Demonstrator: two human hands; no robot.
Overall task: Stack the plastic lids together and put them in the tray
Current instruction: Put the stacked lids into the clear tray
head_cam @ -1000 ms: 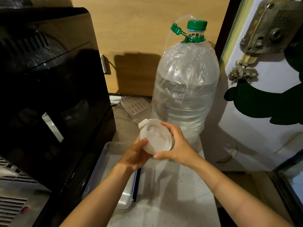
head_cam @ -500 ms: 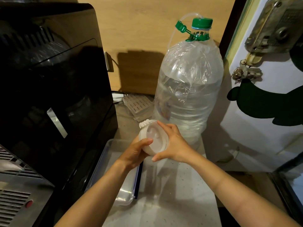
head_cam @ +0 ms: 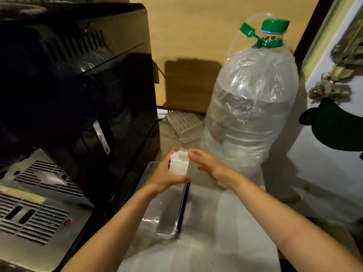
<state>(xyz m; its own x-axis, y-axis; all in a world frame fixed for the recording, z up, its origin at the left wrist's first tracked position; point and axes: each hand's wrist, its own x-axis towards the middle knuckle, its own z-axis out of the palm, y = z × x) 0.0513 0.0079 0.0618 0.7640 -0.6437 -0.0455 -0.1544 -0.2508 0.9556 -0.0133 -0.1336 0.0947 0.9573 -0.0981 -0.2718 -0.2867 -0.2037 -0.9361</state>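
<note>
A stack of several white translucent plastic lids (head_cam: 179, 163) stands on edge above the far end of the clear plastic tray (head_cam: 167, 228). My left hand (head_cam: 165, 175) grips the stack from its left side and underneath. My right hand (head_cam: 208, 165) is just to the right of the stack with fingers spread flat; only a fingertip is near the stack's top right corner. The tray has a dark blue rim along its right edge and lies on the pale counter beside the black machine.
A large black appliance (head_cam: 74, 91) with a metal vented base (head_cam: 35, 209) fills the left. A big clear water bottle (head_cam: 249, 114) with a green cap stands behind the hands. A slatted grey piece (head_cam: 184, 124) lies at the back. A white door (head_cam: 334, 154) is on the right.
The lid stack has turned from face-on to edge-on and dropped towards the tray. My right hand has come off the stack and opened; my left hand still holds it.
</note>
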